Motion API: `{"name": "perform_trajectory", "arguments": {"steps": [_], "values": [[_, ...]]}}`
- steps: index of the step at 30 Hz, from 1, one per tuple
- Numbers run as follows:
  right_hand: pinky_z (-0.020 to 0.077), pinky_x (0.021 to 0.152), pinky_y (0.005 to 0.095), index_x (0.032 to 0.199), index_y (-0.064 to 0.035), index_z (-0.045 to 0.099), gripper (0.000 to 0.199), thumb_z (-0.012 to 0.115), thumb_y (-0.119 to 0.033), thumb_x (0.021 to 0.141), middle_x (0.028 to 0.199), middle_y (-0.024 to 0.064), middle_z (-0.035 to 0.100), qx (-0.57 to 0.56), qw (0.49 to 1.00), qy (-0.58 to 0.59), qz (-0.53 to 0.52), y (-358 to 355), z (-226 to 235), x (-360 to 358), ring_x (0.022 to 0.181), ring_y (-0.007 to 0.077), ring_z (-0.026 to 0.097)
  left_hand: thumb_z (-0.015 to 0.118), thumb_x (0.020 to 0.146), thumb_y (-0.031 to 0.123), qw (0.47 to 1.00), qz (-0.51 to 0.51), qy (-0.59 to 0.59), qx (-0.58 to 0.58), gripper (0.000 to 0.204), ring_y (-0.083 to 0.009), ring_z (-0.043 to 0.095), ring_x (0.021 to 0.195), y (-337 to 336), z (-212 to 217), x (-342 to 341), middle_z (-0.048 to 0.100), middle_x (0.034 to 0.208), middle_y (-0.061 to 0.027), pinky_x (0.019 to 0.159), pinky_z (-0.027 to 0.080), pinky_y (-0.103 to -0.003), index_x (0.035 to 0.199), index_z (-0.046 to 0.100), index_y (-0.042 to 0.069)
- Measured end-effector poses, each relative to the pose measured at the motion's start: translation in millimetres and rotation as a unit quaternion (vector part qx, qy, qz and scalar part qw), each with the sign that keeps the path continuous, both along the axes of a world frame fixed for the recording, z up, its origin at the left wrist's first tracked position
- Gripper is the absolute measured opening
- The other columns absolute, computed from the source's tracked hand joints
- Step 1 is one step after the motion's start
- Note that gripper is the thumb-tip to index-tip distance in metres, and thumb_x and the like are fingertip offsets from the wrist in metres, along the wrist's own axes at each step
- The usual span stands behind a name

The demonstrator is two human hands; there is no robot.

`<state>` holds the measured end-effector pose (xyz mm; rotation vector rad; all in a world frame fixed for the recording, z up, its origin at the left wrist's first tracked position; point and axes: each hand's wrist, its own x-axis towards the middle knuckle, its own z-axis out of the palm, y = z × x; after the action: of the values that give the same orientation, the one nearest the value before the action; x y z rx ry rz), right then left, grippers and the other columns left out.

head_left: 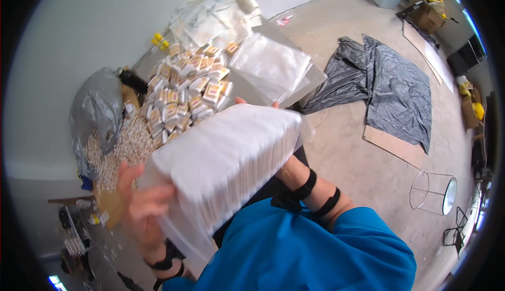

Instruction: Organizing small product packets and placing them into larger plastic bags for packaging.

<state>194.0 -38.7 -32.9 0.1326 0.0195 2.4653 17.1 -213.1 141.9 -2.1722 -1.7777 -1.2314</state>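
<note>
A clear plastic bag (181, 236) wraps a large block of tightly stacked white packs (226, 138), tilted across the front of my body. My right hand (288, 169) supports this block from behind and below; its fingertips show at the far edge, and most of the hand is hidden. At the block's left end is my left hand (144, 207), slightly blurred, fingers apart beside the bag's loose end. Beyond the block, many small white packs with yellow-brown labels (189, 86) lie heaped on a table. Flat clear plastic bags (271, 65) are stacked to their right.
Small pale loose pieces (123, 157) spill beside a grey plastic sack (94, 101) at left. Patterned sheets (215, 15) lie at the table's back. Dark plastic sheeting (397, 91) covers boards on the floor at right, near a round wire-frame stand (434, 192). Cartons (428, 17) stand farther back.
</note>
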Motion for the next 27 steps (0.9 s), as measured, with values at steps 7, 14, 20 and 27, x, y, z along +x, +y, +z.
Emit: {"name": "perform_trajectory", "arguments": {"steps": [7,14,20,27], "values": [[0.0439,0.104,0.0461,0.146,-0.0080,0.035,0.072,0.040,-0.060,0.096,0.131,0.0126,0.058,0.013,0.996,0.093,0.011,7,63,17,0.119,0.0274,0.058,0.056,0.093,0.030,0.991,-0.057,0.108,-0.045,0.011,-0.0212,0.056,0.110,-31,37,30,0.071,0.085,0.0123,0.106,0.035,-0.052,0.083,0.055,0.027],[0.0377,0.109,0.0461,0.147,-0.0057,0.033,0.076,0.032,-0.063,0.097,0.137,0.0162,0.052,-0.035,0.992,0.109,0.052,23,16,22,0.127,0.0315,0.050,0.057,0.095,0.024,0.998,0.006,0.052,-0.033,0.012,-0.0277,0.064,0.098,2,10,40,0.071,0.098,-0.0054,0.098,0.043,-0.053,0.088,0.052,0.014],[0.0369,0.109,0.0526,0.143,-0.0110,0.042,0.070,0.038,-0.062,0.096,0.145,0.0110,0.045,0.020,0.976,-0.217,0.003,8,-48,48,0.132,0.0307,0.044,0.055,0.096,0.009,0.979,0.043,-0.187,-0.068,0.006,-0.0219,0.061,0.098,49,-56,19,0.063,0.104,-0.0116,0.090,0.047,-0.035,0.097,0.052,0.004],[0.0237,0.116,0.0480,0.142,-0.0102,0.043,0.080,0.053,-0.066,0.087,0.146,0.0090,0.044,-0.019,0.977,-0.179,-0.116,44,-79,67,0.136,0.0288,0.037,0.055,0.100,0.012,0.855,0.085,-0.505,-0.079,0.009,-0.0067,0.054,0.083,111,-145,32,0.059,0.095,-0.0009,0.078,0.045,-0.022,0.099,0.056,0.002]]}}
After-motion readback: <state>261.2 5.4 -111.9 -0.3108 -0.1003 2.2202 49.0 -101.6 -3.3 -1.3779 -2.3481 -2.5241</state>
